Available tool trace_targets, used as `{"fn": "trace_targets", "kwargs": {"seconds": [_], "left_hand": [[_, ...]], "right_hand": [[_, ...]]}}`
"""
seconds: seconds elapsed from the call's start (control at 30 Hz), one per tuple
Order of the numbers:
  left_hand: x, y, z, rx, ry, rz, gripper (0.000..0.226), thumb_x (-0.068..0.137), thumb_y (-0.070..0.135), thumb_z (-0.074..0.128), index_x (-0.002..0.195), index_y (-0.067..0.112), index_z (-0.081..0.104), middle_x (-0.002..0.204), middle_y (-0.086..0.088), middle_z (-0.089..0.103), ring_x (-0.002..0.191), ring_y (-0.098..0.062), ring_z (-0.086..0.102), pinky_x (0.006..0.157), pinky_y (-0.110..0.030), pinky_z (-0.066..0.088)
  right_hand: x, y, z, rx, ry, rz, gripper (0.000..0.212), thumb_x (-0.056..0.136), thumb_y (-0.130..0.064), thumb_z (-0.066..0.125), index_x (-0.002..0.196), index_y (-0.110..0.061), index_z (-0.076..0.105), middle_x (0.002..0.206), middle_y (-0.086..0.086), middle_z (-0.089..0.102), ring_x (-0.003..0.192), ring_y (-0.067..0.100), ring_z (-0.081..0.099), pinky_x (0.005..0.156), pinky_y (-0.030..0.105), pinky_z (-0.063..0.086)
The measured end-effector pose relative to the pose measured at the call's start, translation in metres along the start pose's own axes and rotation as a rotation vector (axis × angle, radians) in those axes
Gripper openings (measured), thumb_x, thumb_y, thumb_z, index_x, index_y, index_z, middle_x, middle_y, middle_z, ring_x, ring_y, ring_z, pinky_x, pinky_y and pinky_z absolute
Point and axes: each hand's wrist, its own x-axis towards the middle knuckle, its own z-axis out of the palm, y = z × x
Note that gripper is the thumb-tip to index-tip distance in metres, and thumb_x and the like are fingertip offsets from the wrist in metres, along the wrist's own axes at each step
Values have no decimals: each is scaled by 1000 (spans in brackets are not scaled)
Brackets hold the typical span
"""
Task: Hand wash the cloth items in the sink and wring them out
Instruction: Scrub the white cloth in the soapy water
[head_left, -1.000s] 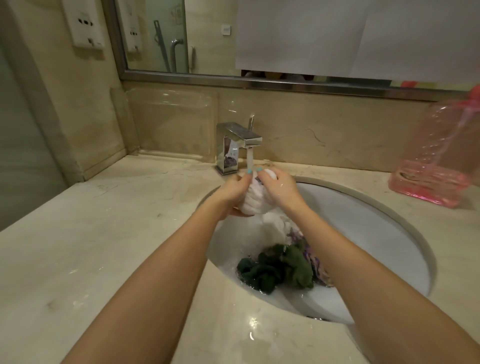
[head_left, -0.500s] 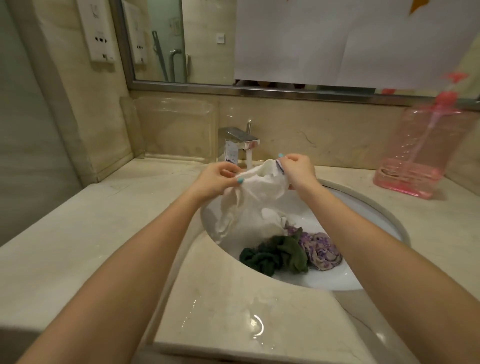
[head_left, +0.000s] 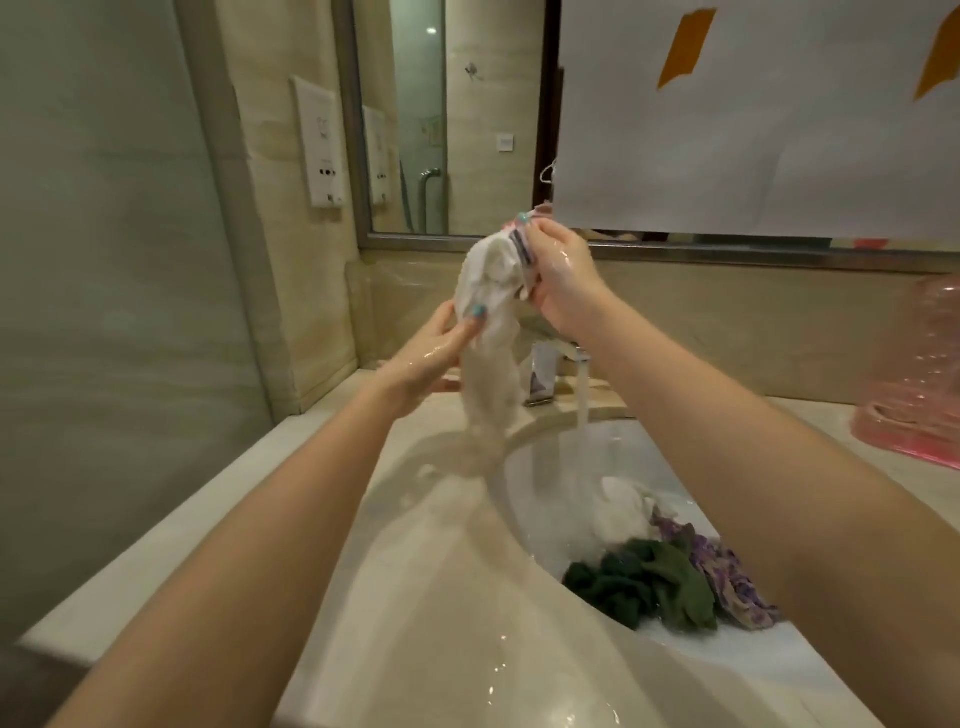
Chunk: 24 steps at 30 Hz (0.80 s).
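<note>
Holding white cloth (head_left: 491, 374) raised above sink (head_left: 540, 483) rim | right hand (head_left: 563, 283) pinches its top edge | left hand (head_left: 431, 358) grips its middle | green cloth (head_left: 649, 582) and purple cloth (head_left: 727, 579) lie in the basin

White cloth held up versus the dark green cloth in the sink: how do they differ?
The white cloth hangs long, held up by the left hand and right hand; the green cloth lies bunched in the sink. The white cloth is pale, the green cloth dark. Both look wet.
</note>
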Motion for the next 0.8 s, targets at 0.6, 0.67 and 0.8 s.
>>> {"fn": "trace_targets", "kwargs": {"seconds": [0.6,0.67,0.8], "left_hand": [[1,-55,30,737,153,80,43,93,47,53,122,17,66,128,-8,60,123,-25,50,107,-39,35],[5,-49,54,848,132,178,41,88,55,52,105,24,72,116,-1,65,117,-22,53,107,-53,33],[8,-44,112,810,-142,305,27,95,31,60,112,13,71,113,-3,69,101,-14,60,84,-24,44]], "right_hand": [[-59,106,-101,-907,-352,190,34,99,-34,51,127,-17,63,123,2,65,108,15,59,84,26,42],[-61,98,-134,-953,-345,252,32,99,-32,51,123,-15,64,113,5,67,99,19,62,79,33,49],[-71,108,-188,-1087,-358,373,28,97,-27,57,117,-11,67,103,5,68,80,14,58,64,22,45]]}}
